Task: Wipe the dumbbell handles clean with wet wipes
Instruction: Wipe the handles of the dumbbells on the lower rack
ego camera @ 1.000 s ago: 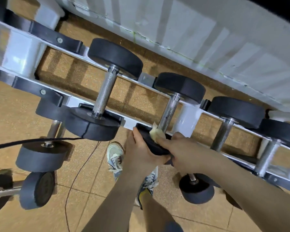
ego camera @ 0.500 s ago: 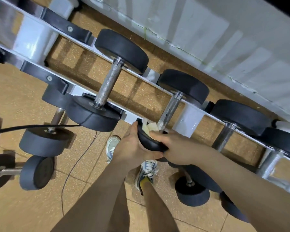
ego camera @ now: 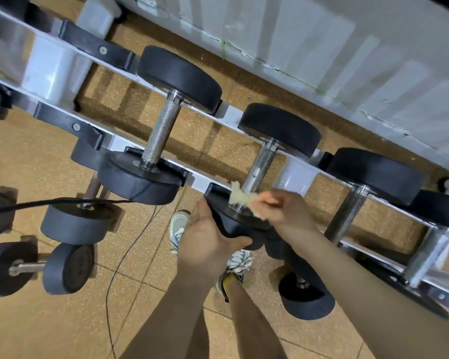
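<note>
While the left hand (ego camera: pixel 208 244) grips a racked dumbbell (ego camera: pixel 280 125) by its near head, the right hand (ego camera: pixel 283 211) pinches a crumpled wet wipe (ego camera: pixel 240 196) at the base of the handle (ego camera: pixel 261 164).

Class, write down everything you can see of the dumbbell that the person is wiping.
The dumbbell has two round black heads, rubbery in look, joined by a shiny metal handle with a few dark specks. It lies across the white rack, with its far head on the back rail and its near head at the front rail. The left hand grips the near head's rim. The right hand pinches a crumpled yellowish wet wipe at the handle's near end.
</note>
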A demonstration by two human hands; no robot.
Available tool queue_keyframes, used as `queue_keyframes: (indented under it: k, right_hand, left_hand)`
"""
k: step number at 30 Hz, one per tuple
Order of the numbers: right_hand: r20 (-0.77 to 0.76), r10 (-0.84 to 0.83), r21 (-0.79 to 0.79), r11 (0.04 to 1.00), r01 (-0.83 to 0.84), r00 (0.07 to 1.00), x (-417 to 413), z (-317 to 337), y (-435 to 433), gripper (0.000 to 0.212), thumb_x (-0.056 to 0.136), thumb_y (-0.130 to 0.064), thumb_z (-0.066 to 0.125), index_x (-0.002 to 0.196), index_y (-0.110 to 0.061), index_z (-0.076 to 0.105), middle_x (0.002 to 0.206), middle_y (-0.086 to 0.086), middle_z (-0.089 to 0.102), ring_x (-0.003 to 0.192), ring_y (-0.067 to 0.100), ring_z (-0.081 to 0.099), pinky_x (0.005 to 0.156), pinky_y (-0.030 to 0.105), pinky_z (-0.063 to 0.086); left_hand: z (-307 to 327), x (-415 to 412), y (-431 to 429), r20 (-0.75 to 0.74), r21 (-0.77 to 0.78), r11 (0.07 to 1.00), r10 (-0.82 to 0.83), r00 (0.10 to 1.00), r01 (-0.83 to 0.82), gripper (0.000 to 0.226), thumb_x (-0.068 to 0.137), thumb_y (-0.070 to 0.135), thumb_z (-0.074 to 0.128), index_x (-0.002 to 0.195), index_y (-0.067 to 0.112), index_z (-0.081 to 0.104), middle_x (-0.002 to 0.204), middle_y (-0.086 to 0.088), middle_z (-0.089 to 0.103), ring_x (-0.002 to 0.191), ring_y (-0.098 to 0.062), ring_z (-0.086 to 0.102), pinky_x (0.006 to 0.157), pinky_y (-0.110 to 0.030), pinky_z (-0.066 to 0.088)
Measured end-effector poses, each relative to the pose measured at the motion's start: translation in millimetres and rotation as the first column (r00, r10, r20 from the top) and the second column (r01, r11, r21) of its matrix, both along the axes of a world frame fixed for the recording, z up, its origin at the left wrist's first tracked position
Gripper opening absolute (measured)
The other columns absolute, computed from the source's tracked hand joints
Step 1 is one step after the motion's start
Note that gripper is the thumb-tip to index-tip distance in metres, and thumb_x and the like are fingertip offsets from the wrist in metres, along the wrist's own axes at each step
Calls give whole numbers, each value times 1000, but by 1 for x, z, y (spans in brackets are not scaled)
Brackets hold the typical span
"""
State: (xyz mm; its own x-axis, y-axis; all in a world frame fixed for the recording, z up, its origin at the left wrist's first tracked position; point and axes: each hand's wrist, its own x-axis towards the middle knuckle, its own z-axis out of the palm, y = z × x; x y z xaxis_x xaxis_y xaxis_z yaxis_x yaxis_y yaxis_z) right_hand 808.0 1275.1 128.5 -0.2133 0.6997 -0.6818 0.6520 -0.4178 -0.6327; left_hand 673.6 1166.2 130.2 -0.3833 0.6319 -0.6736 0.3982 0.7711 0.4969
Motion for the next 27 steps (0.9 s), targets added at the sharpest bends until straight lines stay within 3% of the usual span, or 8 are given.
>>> queue_keyframes:
  k: [3, 6, 11, 14, 18, 22, 24, 27]
  right_hand:
    - [-24, -292, 223, 931, 290, 956, -15, -17, 19, 23, 82, -13, 66, 78, -35, 63, 87, 0, 68, 75, 25, 68, 69, 41, 57]
    - [20, -351, 390, 865, 316, 936, -24, -29, 29, 18, 75, -17, 56, 75, -35, 61, 89, 9, 64, 76, 24, 64, 70, 43, 56]
    - [30, -305, 277, 918, 285, 952, -33, -25, -1, 14, 86, -27, 69, 87, -19, 57, 75, -9, 56, 61, -3, 51, 62, 12, 41]
    - [131, -284, 241, 938, 248, 950, -24, -22, -10, 13, 88, -21, 69, 99, -19, 64, 85, -12, 61, 81, 4, 58, 70, 12, 39]
    - [181, 78, 318, 939, -133, 980, -6, -8, -34, 14, 92, -4, 60, 101, -1, 71, 105, 11, 72, 94, 22, 66, 71, 16, 42]
    - [330, 204, 656, 652, -379, 922, -13, -12, 15, 22, 94, -7, 56, 109, -11, 72, 117, 3, 69, 104, 26, 62, 94, 19, 34]
    - [386, 224, 690, 573, -441, 895, -15, -25, 26, 24, 89, -5, 56, 105, -12, 73, 117, 8, 69, 100, 32, 61, 96, 24, 36]
    - [207, 394, 502, 743, -443, 895, -17, -32, -3, 21, 85, 5, 63, 94, -11, 75, 109, 17, 70, 99, 17, 62, 96, 17, 44]
  left_hand:
    - [3, -2, 2, -34, 6, 999, -50, 998, 50, 83, 56, 52, 86, 120, 21, 42, 115, 3, 62, 107, -22, 60, 79, -30, 47]
    - [6, -3, 5, -19, -13, 998, -65, 998, 65, 88, 58, 52, 86, 126, 19, 41, 121, 1, 61, 112, -23, 58, 89, -37, 50]
    - [12, -3, 14, -24, -107, 974, -201, 979, 198, 96, 66, 59, 78, 133, 7, 32, 136, -10, 48, 127, -28, 46, 97, -34, 43]
    - [15, 3, 24, -46, -275, 911, -332, 942, 308, 123, 68, 68, 69, 148, 0, 5, 157, -16, 17, 146, -31, 16, 118, -40, 23]
    - [16, 7, 31, -39, -352, 878, -361, 932, 326, 138, 66, 72, 69, 148, -2, -13, 160, -17, 2, 148, -32, 9, 119, -40, 19]
    - [16, 6, 27, -28, -330, 885, -355, 934, 327, 136, 71, 71, 67, 147, -3, -18, 161, -18, -4, 148, -31, 8, 118, -37, 17]
    - [17, 6, 26, -34, -326, 885, -364, 931, 334, 135, 72, 71, 66, 148, -3, -18, 161, -18, -3, 148, -31, 9, 118, -37, 17]
    - [18, 6, 26, -38, -337, 881, -365, 930, 332, 136, 71, 70, 68, 148, -2, -18, 161, -18, -2, 148, -31, 10, 119, -37, 17]
